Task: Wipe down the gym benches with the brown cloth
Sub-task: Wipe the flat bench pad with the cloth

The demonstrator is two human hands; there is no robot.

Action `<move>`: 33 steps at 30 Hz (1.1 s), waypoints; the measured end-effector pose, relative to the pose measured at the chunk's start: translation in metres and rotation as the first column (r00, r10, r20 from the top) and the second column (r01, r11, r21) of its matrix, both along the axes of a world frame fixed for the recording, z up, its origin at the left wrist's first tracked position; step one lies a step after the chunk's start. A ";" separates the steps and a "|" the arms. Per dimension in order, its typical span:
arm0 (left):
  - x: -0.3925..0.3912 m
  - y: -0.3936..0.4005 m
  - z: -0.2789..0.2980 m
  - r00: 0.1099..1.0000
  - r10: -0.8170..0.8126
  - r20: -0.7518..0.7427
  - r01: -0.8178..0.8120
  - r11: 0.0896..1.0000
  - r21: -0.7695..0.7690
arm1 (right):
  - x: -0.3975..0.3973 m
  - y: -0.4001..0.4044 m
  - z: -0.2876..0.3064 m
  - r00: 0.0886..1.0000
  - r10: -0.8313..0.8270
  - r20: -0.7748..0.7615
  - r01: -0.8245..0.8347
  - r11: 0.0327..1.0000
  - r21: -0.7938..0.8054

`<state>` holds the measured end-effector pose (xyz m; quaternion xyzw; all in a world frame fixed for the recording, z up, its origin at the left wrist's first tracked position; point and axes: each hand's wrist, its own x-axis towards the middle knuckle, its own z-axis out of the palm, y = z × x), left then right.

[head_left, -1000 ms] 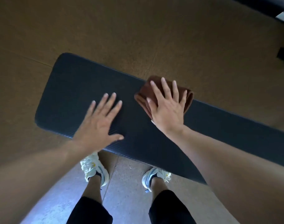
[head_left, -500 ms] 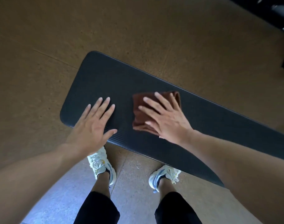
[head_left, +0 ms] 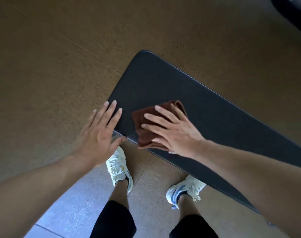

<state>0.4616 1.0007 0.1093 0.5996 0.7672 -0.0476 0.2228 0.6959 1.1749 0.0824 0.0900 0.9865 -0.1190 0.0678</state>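
A long black padded gym bench (head_left: 206,107) runs from the middle of the view down to the right edge. The folded brown cloth (head_left: 141,121) lies on its near edge, close to the bench's left end. My right hand (head_left: 173,131) presses flat on the cloth with straight, spread fingers. My left hand (head_left: 100,131) is flat and spread at the bench's left corner; its fingertips reach over the pad, its palm is past the edge.
The floor (head_left: 60,66) is brown speckled rubber with seams. My feet in white sneakers (head_left: 119,167) stand just in front of the bench. A dark piece of equipment (head_left: 293,12) sits in the top right corner.
My right hand has slid the cloth from the bench's far edge to its near edge and toward its left end. My left hand has slipped left to the bench's corner.
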 end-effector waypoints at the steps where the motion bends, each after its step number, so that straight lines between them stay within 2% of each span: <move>1: -0.003 -0.003 -0.002 1.000 0.014 0.017 -0.014 1.000 0.012 | -0.007 0.019 -0.002 0.999 -0.030 -0.022 0.031 0.999 0.011; 3: -0.005 -0.005 -0.004 0.995 0.068 0.074 -0.072 0.996 0.048 | -0.025 0.036 -0.005 0.963 -0.261 -0.066 0.262 0.965 0.011; 5: -0.004 -0.006 -0.004 0.973 0.185 0.140 -0.194 0.979 0.058 | -0.049 0.033 -0.008 0.869 -0.488 -0.087 0.490 0.872 0.005; 7: -0.004 -0.007 -0.001 0.934 0.301 0.195 -0.318 0.946 0.061 | -0.077 0.030 -0.006 0.757 -0.649 -0.076 0.650 0.760 -0.021; 10: -0.012 -0.005 0.003 0.894 0.368 0.255 -0.399 0.914 0.078 | -0.125 0.041 0.001 0.622 -0.783 -0.035 0.777 0.621 -0.103; 13: -0.026 -0.005 0.003 0.872 0.399 0.283 -0.440 0.892 0.100 | -0.167 0.049 0.002 0.555 -0.832 0.006 0.823 0.549 -0.144; 14: -0.030 -0.007 0.003 0.865 0.415 0.282 -0.457 0.884 0.102 | -0.176 0.047 0.003 0.557 -0.831 0.020 0.825 0.550 -0.129; 16: -0.035 -0.014 0.003 0.844 0.463 0.271 -0.499 0.863 0.080 | -0.183 0.034 0.004 0.624 -0.779 0.059 0.781 0.619 -0.091; 19: -0.029 -0.026 0.003 0.781 0.563 0.271 -0.590 0.807 0.025 | -0.176 0.004 0.006 0.802 -0.595 0.041 0.596 0.798 -0.090; 22: -0.012 -0.035 0.006 0.703 0.653 0.283 -0.673 0.739 -0.033 | -0.166 -0.046 0.011 0.923 -0.385 -0.002 0.380 0.913 -0.149; 24: 0.001 -0.042 0.013 0.619 0.727 0.296 -0.742 0.666 -0.084 | -0.153 -0.089 0.012 0.983 -0.185 0.008 0.184 0.973 -0.141; 26: 0.019 -0.051 0.023 0.497 0.808 0.316 -0.811 0.563 -0.162 | -0.136 -0.122 0.012 0.998 -0.018 0.061 0.027 0.988 -0.149; 27: 0.027 -0.056 0.028 0.427 0.845 0.322 -0.838 0.503 -0.211 | -0.129 -0.132 0.011 0.997 -0.002 0.079 0.018 0.979 -0.204; 28: 0.034 -0.060 0.035 0.352 0.878 0.326 -0.862 0.439 -0.254 | -0.121 -0.138 0.013 0.992 -0.043 0.121 0.078 0.950 -0.302; 29: 0.039 -0.065 0.042 0.267 0.906 0.327 -0.888 0.363 -0.281 | -0.116 -0.141 0.019 0.973 -0.109 0.203 0.186 0.891 -0.413; 30: 0.045 -0.069 0.052 0.171 0.928 0.332 -0.912 0.277 -0.304 | -0.110 -0.142 0.030 0.920 -0.169 0.353 0.342 0.786 -0.516; 31: 0.049 -0.074 0.064 0.070 0.935 0.347 -0.926 0.191 -0.327 | -0.102 -0.143 0.044 0.830 -0.213 0.516 0.529 0.595 -0.605; 32: 0.054 -0.076 0.080 -0.017 0.929 0.370 -0.929 0.121 -0.349 | -0.092 -0.143 0.059 0.731 -0.248 0.636 0.680 0.337 -0.651; 33: 0.058 -0.078 0.094 -0.093 0.919 0.383 -0.922 0.066 -0.382 | -0.083 -0.142 0.079 0.640 -0.282 0.715 0.758 0.080 -0.647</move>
